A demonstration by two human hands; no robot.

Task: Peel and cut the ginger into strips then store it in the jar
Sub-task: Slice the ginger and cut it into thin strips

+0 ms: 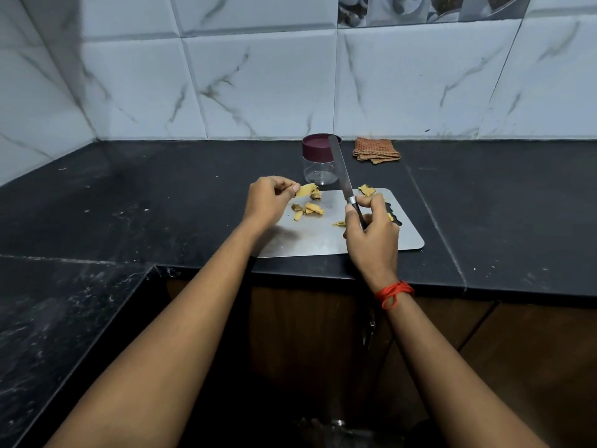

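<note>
My left hand (269, 198) pinches a yellow piece of ginger (306, 190) above the far left edge of the steel cutting board (323, 240). My right hand (371, 231) grips the dark handle of a knife (342, 173), whose blade points up and away, crossing in front of the jar. Several ginger pieces and peels (310, 210) lie on the board, with more (367, 189) at its far right edge. The clear jar (318, 160) with a maroon lid stands closed just behind the board.
A folded brown checked cloth (376, 150) lies by the tiled wall to the right of the jar. The black stone counter (161, 202) runs left into a corner and its front edge lies just below the board. Wooden cabinet doors hang beneath.
</note>
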